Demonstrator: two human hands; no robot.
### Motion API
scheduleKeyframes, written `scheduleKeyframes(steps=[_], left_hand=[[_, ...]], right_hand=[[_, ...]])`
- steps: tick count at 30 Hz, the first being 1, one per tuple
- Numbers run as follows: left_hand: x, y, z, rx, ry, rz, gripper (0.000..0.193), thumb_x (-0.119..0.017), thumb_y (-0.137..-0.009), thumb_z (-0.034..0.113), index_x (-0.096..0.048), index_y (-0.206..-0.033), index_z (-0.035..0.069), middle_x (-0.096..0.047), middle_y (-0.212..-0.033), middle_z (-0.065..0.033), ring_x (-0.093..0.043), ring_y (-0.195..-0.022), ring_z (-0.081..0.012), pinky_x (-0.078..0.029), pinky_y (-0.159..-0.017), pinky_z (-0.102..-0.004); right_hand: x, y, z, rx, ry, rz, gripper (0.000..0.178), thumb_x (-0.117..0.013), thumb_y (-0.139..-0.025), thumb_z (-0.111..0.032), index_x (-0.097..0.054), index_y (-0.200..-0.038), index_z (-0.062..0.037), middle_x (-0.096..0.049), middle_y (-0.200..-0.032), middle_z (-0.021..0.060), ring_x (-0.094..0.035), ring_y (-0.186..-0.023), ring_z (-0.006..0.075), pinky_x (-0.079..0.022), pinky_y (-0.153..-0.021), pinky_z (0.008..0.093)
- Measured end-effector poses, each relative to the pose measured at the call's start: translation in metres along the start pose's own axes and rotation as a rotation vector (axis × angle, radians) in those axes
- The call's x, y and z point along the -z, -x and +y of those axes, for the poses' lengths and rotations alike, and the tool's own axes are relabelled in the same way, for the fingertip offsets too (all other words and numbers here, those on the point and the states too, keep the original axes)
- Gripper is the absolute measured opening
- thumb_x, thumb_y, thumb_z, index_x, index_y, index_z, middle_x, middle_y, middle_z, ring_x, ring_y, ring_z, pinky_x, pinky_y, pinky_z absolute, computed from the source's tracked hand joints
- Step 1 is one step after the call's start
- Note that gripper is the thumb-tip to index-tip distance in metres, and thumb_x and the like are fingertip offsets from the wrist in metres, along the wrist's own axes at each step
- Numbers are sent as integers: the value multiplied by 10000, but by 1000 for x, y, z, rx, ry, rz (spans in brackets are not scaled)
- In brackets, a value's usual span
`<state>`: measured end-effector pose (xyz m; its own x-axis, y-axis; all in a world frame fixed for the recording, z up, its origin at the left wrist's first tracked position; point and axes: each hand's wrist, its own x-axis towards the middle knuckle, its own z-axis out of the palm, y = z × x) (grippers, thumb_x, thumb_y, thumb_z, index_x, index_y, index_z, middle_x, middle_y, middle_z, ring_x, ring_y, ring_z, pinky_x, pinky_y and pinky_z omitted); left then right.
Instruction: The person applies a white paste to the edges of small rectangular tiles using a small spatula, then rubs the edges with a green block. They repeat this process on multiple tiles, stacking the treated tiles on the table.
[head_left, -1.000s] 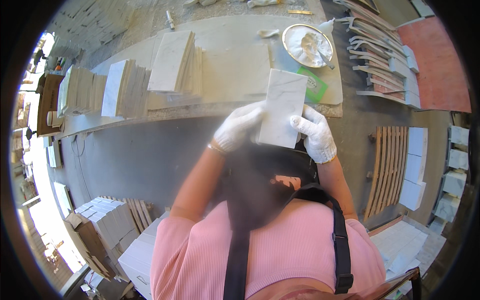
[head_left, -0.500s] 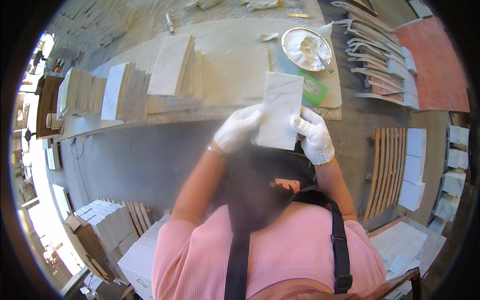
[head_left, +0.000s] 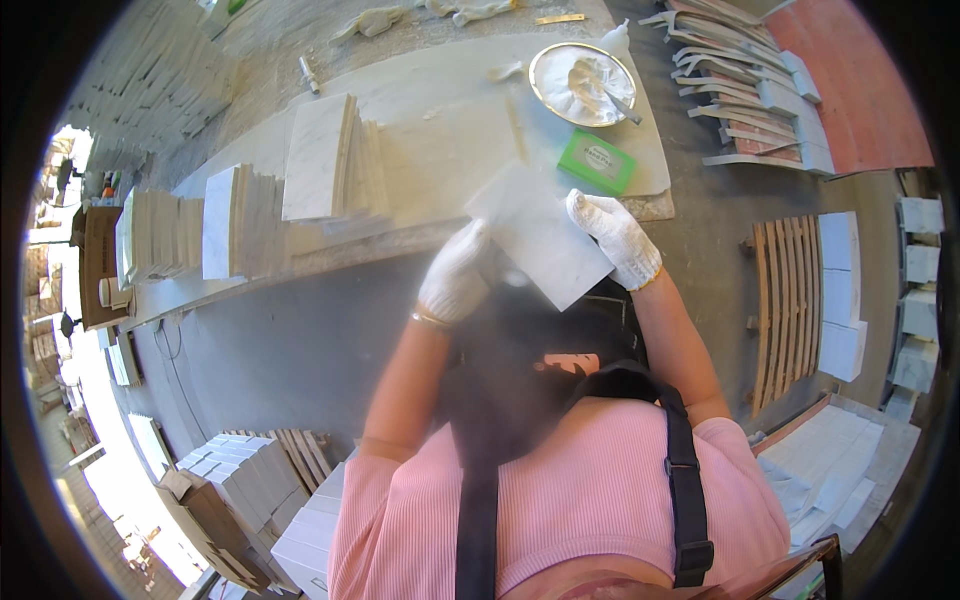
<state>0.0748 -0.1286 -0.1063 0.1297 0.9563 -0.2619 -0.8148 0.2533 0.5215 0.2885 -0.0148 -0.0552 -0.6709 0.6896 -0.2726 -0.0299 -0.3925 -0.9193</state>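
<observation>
A thin white marble tile is held tilted in front of me, above my dark apron. My left hand, in a white knit glove, grips its left edge, fingers partly hidden. On the opposite edge my right hand, gloved too, is closed with its thumb on the tile's face. Just beyond the right hand, a green box lies on the stone-topped bench. Behind that stands a round bowl of white paste with a spatula in it.
Stacks of upright tiles line the bench's left part. Off its right end are a rack of strips and a wooden pallet with white blocks. White boxes and an open carton stand behind me at left.
The tile has turned from nearly upright to a slant, its top leaning left. My left hand has shifted slightly lower, and the whole view has rotated a little.
</observation>
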Motion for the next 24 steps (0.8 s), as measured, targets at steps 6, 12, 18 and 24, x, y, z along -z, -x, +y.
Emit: scheduleKeyframes(steps=[6,12,18,24], left_hand=[[2,4,-9,-79,-79,36,758,-686,-999,447,-405,-1565,29,-582,-1454,-112,-612,-1240,-286,-556,-923,-469],[-2,7,-12,-86,-124,105,710,-679,-1010,429,-427,-1547,38,-589,-1422,-94,-622,-1210,-275,-570,-855,-443],[-24,18,21,-217,-222,225,470,-589,-1081,334,-576,-1368,-37,-690,-1185,-112,-676,-996,-196,-578,-804,-337],[-36,55,143,-457,-748,486,433,-650,-1042,308,-687,-1302,-36,-729,-1107,-42,-643,-935,-103,-523,-822,-287]], right_hand=[[9,-8,7,-170,-171,111,756,-467,-1065,-636,-683,-1243,66,-745,-1162,146,-725,-1008,189,-577,-895,343],[9,1,4,-39,-206,1,820,-398,-1070,-669,-674,-1257,80,-737,-1198,176,-716,-1077,219,-565,-940,372],[18,3,7,-124,-113,-14,819,-402,-1065,-674,-700,-1208,76,-757,-948,144,-709,-759,183,-545,-629,277],[21,11,13,-69,-107,9,755,-434,-1053,-678,-726,-1107,16,-724,-812,122,-661,-610,175,-477,-496,265]])
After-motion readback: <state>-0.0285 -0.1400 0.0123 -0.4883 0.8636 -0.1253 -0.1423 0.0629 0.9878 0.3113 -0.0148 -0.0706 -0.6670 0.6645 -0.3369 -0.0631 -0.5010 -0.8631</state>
